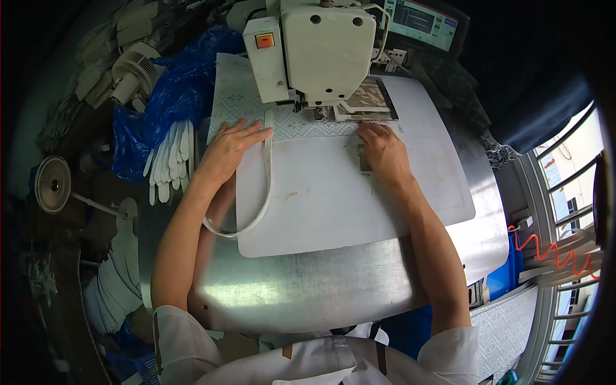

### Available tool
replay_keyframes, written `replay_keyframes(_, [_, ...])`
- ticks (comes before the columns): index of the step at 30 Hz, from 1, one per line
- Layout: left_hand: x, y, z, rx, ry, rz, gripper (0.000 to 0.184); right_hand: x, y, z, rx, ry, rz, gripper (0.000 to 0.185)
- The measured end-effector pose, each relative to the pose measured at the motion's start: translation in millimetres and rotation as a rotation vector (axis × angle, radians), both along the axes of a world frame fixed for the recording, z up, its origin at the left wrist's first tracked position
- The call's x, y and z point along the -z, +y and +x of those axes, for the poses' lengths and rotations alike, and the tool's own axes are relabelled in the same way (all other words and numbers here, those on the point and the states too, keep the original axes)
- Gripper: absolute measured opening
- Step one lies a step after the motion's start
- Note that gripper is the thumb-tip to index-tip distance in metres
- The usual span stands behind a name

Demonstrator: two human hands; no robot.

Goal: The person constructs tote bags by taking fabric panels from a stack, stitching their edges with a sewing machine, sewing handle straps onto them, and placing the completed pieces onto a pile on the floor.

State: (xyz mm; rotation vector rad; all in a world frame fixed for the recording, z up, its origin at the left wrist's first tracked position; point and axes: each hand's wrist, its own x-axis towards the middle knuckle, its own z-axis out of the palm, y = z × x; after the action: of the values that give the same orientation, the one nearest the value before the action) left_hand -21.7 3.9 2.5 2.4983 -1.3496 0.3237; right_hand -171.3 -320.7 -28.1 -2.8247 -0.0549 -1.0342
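My left hand (230,149) lies on the patterned pale fabric (240,102), fingers stretched out, fingertips touching a white strap (268,170). The strap's end points toward the sewing machine (328,48), and the rest curves down and left over a white sheet (340,199). My right hand (387,153) is closed, its curled fingertips at the fabric's edge just in front of the machine head. Whatever the fingers hold is hidden. Partly under that hand is a small camouflage-coloured piece (364,160). A framed camouflage piece (372,97) sits beside the needle area.
A metal table (308,282) supports the sheet. Blue plastic (186,83) and a bundle of white strips (172,157) lie to the left, near two fans (136,67). A lit screen (420,22) stands behind the machine. A red coiled hose (545,250) hangs at the right.
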Motion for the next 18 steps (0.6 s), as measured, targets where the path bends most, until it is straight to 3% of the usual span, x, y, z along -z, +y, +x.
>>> replay_keyframes(4, [-2.8, -1.7, -3.0, -0.007, -0.017, 0.004, 0.053, -9.0, 8.4, -5.1, 0.057, 0.101, 0.115, 0.025])
replay_keyframes(15, [-4.3, -1.7, -3.7, -0.012, -0.003, 0.023, 0.053, -11.1, 9.4, -5.2, 0.072, 0.109, 0.077, 0.021])
replay_keyframes(18, [-5.0, -3.5, -4.8, -0.012, 0.094, -0.029, 0.066, -11.4, 9.7, -4.0, 0.060, 0.097, 0.072, 0.021])
